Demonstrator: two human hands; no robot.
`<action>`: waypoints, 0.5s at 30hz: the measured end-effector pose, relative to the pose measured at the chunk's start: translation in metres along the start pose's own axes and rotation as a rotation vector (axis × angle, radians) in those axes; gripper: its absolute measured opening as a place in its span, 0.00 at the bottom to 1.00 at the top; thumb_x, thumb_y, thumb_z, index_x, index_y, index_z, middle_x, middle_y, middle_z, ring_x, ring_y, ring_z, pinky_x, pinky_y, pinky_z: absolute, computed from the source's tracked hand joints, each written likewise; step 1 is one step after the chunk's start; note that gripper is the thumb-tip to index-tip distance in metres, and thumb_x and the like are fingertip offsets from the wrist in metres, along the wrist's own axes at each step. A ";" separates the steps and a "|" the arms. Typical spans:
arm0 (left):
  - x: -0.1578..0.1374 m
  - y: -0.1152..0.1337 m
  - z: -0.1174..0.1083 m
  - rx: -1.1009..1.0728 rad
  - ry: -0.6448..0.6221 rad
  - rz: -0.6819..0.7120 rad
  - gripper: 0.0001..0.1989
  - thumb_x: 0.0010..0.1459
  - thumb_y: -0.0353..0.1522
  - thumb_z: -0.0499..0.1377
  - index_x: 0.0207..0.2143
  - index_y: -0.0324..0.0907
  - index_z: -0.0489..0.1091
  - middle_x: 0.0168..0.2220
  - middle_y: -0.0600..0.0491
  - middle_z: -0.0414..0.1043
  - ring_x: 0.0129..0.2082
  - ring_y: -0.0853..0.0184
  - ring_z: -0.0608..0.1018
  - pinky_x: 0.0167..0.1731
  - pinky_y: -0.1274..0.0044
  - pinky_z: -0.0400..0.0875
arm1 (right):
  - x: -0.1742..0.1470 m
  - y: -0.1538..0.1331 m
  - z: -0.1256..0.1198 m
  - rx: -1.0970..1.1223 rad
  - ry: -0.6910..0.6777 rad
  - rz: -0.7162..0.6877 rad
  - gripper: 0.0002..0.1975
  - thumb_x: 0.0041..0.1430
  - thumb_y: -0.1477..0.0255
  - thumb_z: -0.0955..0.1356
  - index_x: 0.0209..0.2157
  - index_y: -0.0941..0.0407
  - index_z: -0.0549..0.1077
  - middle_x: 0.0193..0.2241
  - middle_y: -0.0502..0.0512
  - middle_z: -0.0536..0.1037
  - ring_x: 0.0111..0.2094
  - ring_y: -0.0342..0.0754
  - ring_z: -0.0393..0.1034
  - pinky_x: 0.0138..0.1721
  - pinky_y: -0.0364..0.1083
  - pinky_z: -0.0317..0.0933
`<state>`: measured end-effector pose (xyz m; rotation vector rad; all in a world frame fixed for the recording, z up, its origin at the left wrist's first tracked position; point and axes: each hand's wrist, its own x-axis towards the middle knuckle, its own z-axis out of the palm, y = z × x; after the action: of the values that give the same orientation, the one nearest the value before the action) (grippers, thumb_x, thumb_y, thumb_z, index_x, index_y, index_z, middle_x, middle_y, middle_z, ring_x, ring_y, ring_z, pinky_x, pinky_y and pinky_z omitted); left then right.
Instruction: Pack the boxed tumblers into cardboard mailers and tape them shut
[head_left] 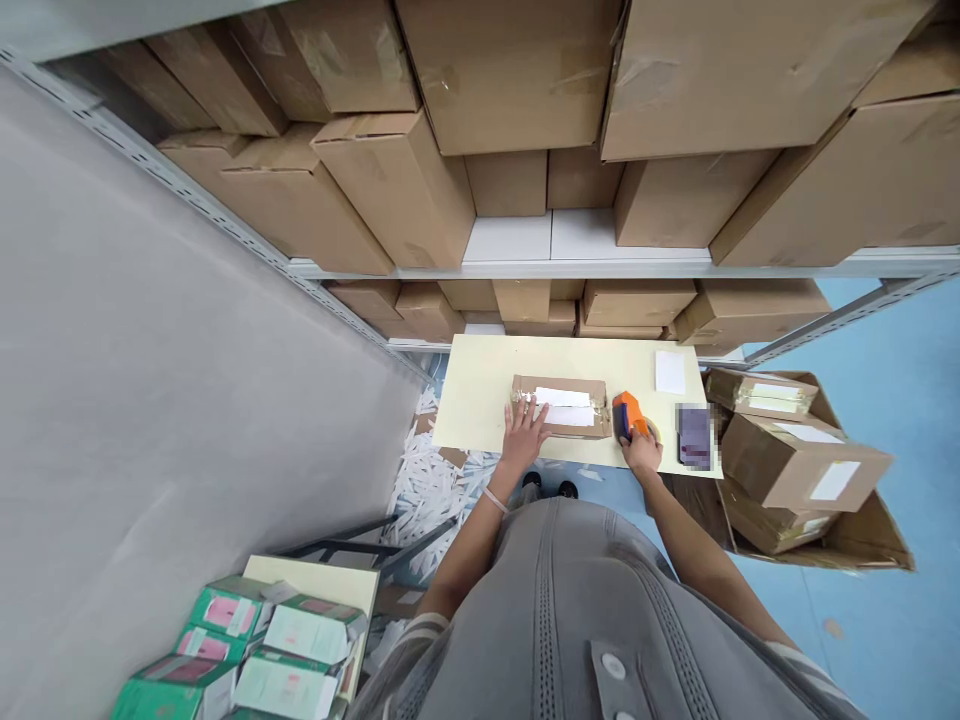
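A small cardboard box point(596, 425) with white labels point(568, 415) and clear tape at its ends lies on the pale yellow table point(480, 365). My left hand point(523, 432) rests on the box's left part, fingers spread flat. To the right of the box, my right hand point(643, 452) is wrapped round an orange and dark tape dispenser point(628, 408), which is at the table's surface. Part of a tape roll shows beside my fingers. The dispenser's handle is mostly hidden by my hand.
White paper point(670, 372) and a blurred-out phone-like item point(694, 437) lie at the table's right. An open carton point(892, 535) holding labelled boxes stands right of it. Shelves of cardboard boxes point(517, 70) rise behind. Paper strips point(427, 480) litter the floor; green boxes point(300, 630) sit lower left.
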<state>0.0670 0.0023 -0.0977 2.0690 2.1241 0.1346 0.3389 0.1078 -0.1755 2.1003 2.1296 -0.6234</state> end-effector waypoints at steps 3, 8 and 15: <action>0.003 0.001 -0.002 0.007 0.025 0.001 0.30 0.70 0.42 0.44 0.71 0.45 0.47 0.72 0.47 0.44 0.72 0.53 0.47 0.68 0.47 0.37 | -0.014 0.014 -0.006 0.100 0.112 -0.047 0.21 0.63 0.69 0.58 0.53 0.60 0.71 0.55 0.68 0.72 0.61 0.59 0.60 0.56 0.55 0.55; 0.015 0.000 -0.012 -0.084 0.061 0.012 0.27 0.70 0.37 0.43 0.69 0.40 0.53 0.68 0.42 0.57 0.71 0.55 0.54 0.69 0.50 0.32 | -0.058 0.040 -0.019 0.172 0.400 -0.257 0.17 0.66 0.64 0.58 0.43 0.59 0.73 0.43 0.67 0.78 0.51 0.62 0.67 0.55 0.59 0.56; 0.047 0.000 -0.027 -0.575 0.074 0.037 0.21 0.69 0.31 0.44 0.59 0.40 0.66 0.59 0.42 0.69 0.63 0.60 0.68 0.66 0.62 0.55 | -0.103 0.026 -0.060 0.280 0.554 -0.589 0.12 0.68 0.64 0.60 0.44 0.53 0.71 0.43 0.60 0.78 0.51 0.58 0.70 0.63 0.63 0.53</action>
<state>0.0606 0.0508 -0.0737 1.7727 1.7959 0.7408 0.3833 0.0310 -0.0915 1.9122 3.1977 -0.4230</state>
